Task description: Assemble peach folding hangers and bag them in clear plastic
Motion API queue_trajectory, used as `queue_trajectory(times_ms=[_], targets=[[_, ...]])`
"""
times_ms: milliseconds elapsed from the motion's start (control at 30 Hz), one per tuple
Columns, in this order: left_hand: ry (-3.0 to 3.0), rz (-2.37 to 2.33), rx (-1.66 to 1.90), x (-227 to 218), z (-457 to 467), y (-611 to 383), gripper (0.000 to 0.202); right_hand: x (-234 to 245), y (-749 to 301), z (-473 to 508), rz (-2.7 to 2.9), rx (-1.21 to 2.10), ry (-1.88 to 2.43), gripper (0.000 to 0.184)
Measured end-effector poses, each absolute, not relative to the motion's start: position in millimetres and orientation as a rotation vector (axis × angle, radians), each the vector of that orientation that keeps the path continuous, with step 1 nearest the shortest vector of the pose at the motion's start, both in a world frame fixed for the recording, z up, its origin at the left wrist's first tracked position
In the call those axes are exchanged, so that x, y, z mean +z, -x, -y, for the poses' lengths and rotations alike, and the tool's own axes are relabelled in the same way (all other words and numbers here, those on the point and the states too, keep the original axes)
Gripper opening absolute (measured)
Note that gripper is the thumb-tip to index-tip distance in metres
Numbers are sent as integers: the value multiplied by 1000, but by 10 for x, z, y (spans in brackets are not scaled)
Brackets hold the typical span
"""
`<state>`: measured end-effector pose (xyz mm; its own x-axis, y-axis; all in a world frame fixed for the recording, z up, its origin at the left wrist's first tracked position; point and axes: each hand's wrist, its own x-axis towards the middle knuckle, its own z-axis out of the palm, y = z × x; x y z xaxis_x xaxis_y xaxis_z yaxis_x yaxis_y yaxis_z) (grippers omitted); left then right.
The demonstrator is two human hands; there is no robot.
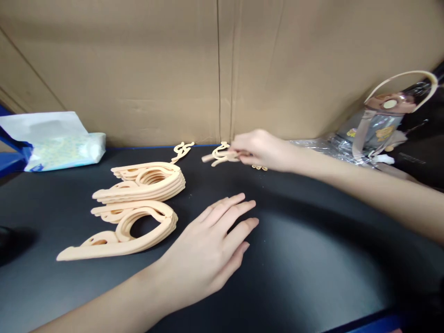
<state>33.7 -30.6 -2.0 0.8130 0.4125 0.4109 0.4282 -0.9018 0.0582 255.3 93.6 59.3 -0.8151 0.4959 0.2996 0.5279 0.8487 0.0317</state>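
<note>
**A:** Where do we find the right hand (258, 150)?

**B:** Reached forward, close to the foot of the cardboard wall (156, 69). We see its thumb and fingers pinched together on a small peach hook piece (222, 155). The piece sticks out leftward from the fingertips, just over the black table (312, 259).

**A:** And the left hand (211, 245)?

**B:** Well out from the wall, palm down on the table. Its fingers are straight and slightly spread, and it holds nothing.

**A:** What else do we count?

**B:** There are two stacks of peach hanger parts. The farther stack (145, 182) lies between the wall and the left hand. The nearer stack (128, 231) lies just outward of it, and we cannot tell whether the two touch. The left hand is near the nearer stack but apart from it.

**A:** Anything at the wall itself?

**B:** A loose hook (182, 150) lies at its foot, left of the held piece. Some small bits (260, 167) show under the right hand, too small for us to make out. A tissue pack (65, 150) rests near the wall's left end. At its right end we see crumpled clear wrap (322, 145) and a bottle (385, 120) with a strap.
</note>
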Motion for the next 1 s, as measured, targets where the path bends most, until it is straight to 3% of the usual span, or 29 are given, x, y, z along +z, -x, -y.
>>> queue_trajectory(times_ms=[133, 333, 500, 600, 833, 1000], targets=[[2778, 690, -812, -10, 327, -348, 43, 332, -2770, -215, 2779, -389, 730, 26], [2907, 926, -606, -85, 271, -364, 65, 131, -2751, 321, 2793, -505, 608, 31], [2994, 1059, -558, -57, 262, -373, 36, 193, -2806, 219, 2806, -206, 649, 20], [3027, 1068, -592, -40, 265, -377, 37, 275, -2787, -6, 2678, -61, 792, 28], [3042, 1025, -655, -36, 271, -367, 13, 313, -2380, -812, 2550, -231, 1287, 21], [3022, 1000, -650, -27, 258, -361, 9, 258, -2071, -1170, 2540, -214, 1396, 20]])
